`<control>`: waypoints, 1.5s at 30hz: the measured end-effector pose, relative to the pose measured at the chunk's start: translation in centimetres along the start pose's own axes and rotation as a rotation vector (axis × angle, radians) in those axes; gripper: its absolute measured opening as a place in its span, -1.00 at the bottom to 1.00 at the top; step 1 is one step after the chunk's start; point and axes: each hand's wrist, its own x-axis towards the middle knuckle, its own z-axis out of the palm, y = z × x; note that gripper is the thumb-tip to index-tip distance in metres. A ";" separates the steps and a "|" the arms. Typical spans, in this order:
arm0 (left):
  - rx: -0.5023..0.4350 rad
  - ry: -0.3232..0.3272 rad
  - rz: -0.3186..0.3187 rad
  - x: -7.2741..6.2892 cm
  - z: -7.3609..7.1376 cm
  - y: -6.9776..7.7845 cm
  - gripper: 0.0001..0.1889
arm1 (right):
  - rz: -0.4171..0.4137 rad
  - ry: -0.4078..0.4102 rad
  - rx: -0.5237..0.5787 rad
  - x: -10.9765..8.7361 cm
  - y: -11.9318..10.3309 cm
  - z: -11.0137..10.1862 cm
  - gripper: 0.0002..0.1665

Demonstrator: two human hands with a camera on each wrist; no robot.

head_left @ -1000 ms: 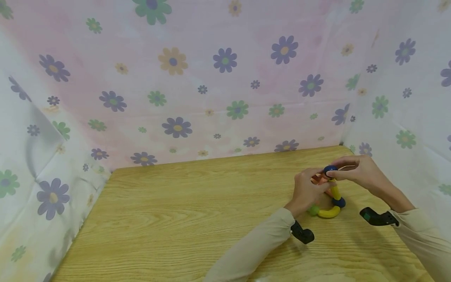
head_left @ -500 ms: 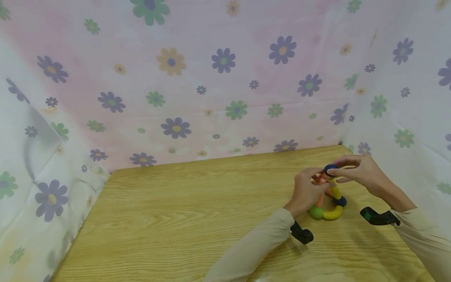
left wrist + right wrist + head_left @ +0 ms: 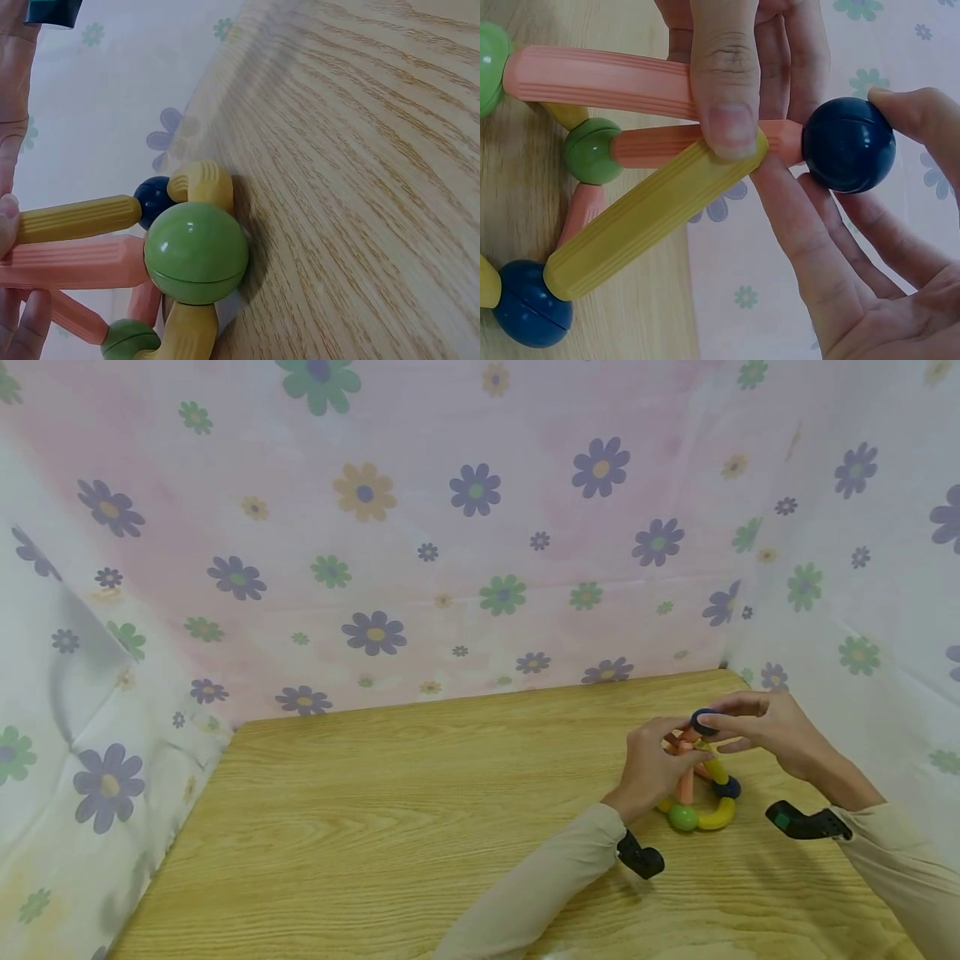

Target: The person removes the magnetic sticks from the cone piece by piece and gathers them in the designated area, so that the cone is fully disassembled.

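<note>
A frame of magnetic rods and balls stands on the table at the right in the head view. My left hand (image 3: 654, 767) pinches the upper ends of a yellow rod (image 3: 652, 217) and pink rods, its thumb across the front pink rod (image 3: 600, 81) and the yellow tip. Above them my right hand (image 3: 783, 733) holds a dark blue ball (image 3: 849, 146) between thumb and fingers, against the end of another pink rod (image 3: 781, 141). One right finger reaches to the yellow rod's tip. Along the base sit a green ball (image 3: 196, 253), a lower blue ball (image 3: 531, 304) and curved yellow pieces (image 3: 717, 815).
The wood-grain table (image 3: 390, 827) extends far to the left of the hands. Flower-print cloth (image 3: 480, 568) walls its back and both sides, with the right wall close to my right hand. Each wrist carries a black camera mount (image 3: 804, 821).
The frame's base has turned, its front green ball coming rightward and nearer in the head view, with the pink rod above it now showing. Both hands stay nearly in place.
</note>
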 end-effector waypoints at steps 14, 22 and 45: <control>-0.001 0.004 0.007 0.0 0.4 -0.4 -0.60 | 0.029 -0.008 -0.047 0.0 -0.8 -0.8 -0.73; 0.029 -0.020 -0.014 0.1 0.2 -0.1 -0.60 | -0.009 0.021 -0.120 0.2 -0.7 -1.1 -0.61; 0.050 -0.071 0.007 0.3 -0.7 0.0 -0.57 | -0.022 0.103 -0.364 3.2 6.1 -2.4 -0.53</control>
